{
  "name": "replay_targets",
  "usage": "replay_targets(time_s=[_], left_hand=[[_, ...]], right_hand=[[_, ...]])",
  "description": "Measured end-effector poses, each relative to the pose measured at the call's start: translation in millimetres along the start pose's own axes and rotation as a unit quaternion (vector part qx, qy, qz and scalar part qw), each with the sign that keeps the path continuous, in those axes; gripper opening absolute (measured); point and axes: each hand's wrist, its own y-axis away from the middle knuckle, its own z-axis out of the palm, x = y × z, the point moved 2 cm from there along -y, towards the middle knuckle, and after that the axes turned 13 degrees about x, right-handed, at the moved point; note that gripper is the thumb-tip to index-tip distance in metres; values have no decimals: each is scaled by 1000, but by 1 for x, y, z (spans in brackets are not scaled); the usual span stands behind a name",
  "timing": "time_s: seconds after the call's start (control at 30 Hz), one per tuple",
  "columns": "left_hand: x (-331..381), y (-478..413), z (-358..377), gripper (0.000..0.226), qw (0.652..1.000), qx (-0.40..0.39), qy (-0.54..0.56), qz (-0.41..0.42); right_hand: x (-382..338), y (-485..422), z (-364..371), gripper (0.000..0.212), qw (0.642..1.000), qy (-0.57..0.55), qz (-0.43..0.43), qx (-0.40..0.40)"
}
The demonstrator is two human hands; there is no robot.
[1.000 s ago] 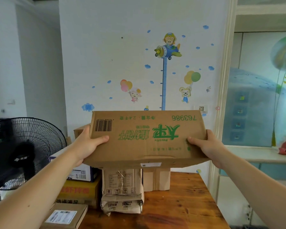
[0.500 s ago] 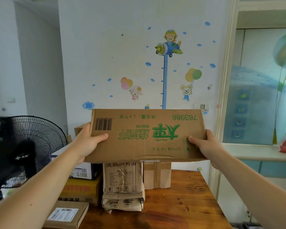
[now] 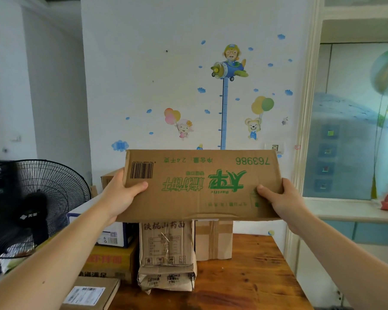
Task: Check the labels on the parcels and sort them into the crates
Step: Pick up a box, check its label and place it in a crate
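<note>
A wide brown cardboard box [image 3: 202,186] with upside-down green print, a barcode and the number 763986 is held up in the air in front of me. My left hand [image 3: 119,195] grips its left end, thumb across the front face. My right hand [image 3: 280,199] grips its right end in the same way. Beneath it, more parcels stand on the wooden table [image 3: 244,280]: a tall taped brown box [image 3: 166,242] on a crumpled "jahwa" box [image 3: 168,278], and a plain taped box [image 3: 213,240] behind. No crate is in view.
At the left, a white-and-blue box [image 3: 112,236] sits on a yellow carton [image 3: 110,260], with a flat labelled parcel [image 3: 92,294] at the near edge. A black fan [image 3: 38,202] stands far left. The decorated wall is behind, a window ledge [image 3: 349,209] to the right.
The box has tilted so its underside and bottom label no longer show; its front face stands more square to me. Both hands keep their grip.
</note>
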Motion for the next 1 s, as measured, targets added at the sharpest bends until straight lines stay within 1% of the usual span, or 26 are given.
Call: replay_targets(time_s=[0.13,0.2,0.27,0.33,0.4,0.43,0.5,0.63,0.7,0.73,0.8,0.83,0.9,1.0], left_hand=[[6,-6,-2,58,999,-1,-37,-4],[5,-7,-3,57,998,2,-56,-8],[3,-5,-2,45,998,13,-56,-14],[4,-4,-2,31,998,44,-50,-16],[7,-5,-4,35,995,82,-49,-23],[10,-6,-5,36,994,96,-49,-29],[14,-6,-6,31,991,115,-54,-29],[16,-1,-4,29,987,138,-84,-8],[14,-1,-4,31,990,118,-73,-9],[14,0,-5,28,994,92,-55,-18],[16,2,-6,14,999,18,-8,-48],[17,2,-8,14,998,-17,1,-60],[16,2,-10,31,996,-62,-6,-70],[17,5,-11,38,992,-94,-7,-82]], right_hand=[[-6,2,0,57,1000,17,3,-19],[-7,2,0,58,999,31,-4,-17],[-4,2,0,52,999,38,-8,-11],[-1,2,1,37,999,41,-16,2],[-2,1,1,24,999,22,-17,24],[-3,0,1,23,999,13,-14,36],[-6,1,1,24,999,12,-12,50],[-3,5,4,25,998,12,-15,51],[-1,5,4,26,999,13,-9,38],[-1,4,3,26,1000,10,-3,25],[-4,1,-2,31,1000,-2,20,-24],[-6,0,-4,35,998,-10,34,-56],[-8,-2,-9,43,994,-4,43,-103],[-9,-1,-14,52,993,27,35,-109]])
